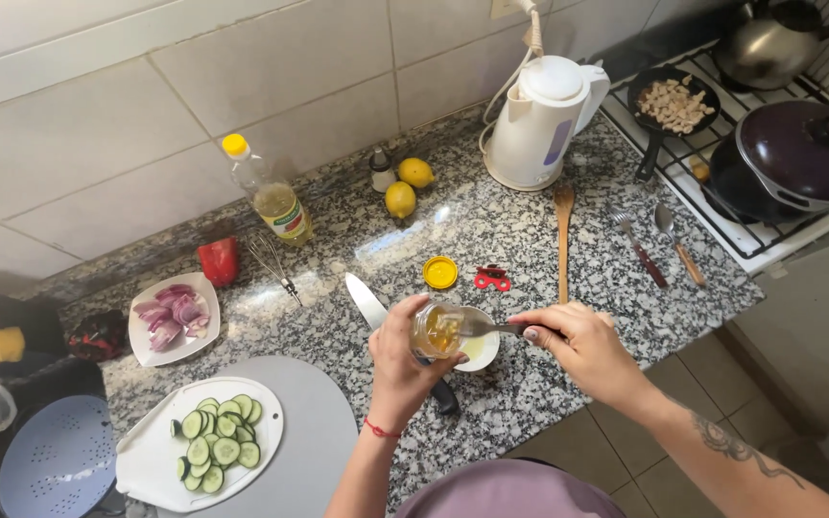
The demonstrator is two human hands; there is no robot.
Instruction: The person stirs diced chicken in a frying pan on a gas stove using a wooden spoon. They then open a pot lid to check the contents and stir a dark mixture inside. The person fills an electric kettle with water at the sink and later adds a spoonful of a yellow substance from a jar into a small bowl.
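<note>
A: Where were your fingers just then?

B: Your left hand [403,357] was wrapped around a small clear glass jar of amber contents [437,331], thumb on the near side and fingers curled behind it, so the jar sat tipped in your grasp. Your right hand [578,343] pinched the handle of a metal spoon [487,327], whose bowl end reached to the jar's mouth.

A: And what was under the jar?

B: A small white bowl [480,351] stood on the speckled granite counter [530,240], just below and beside the jar, partly hidden by your fingers.

A: What lay further out?

B: A black-handled kitchen knife [368,303] lay behind your left hand, its handle running under your wrist. A yellow round lid [440,272] and a small red plastic piece [492,279] lay beyond the bowl, with a wooden spoon [563,238] just to their right. To your left you had a white board of sliced cucumber [218,439] and a white plate of red onion pieces [173,317]. Near the wall stood a yellow-capped oil bottle [271,197], two lemons [407,186] and a white electric kettle [541,120].
</note>
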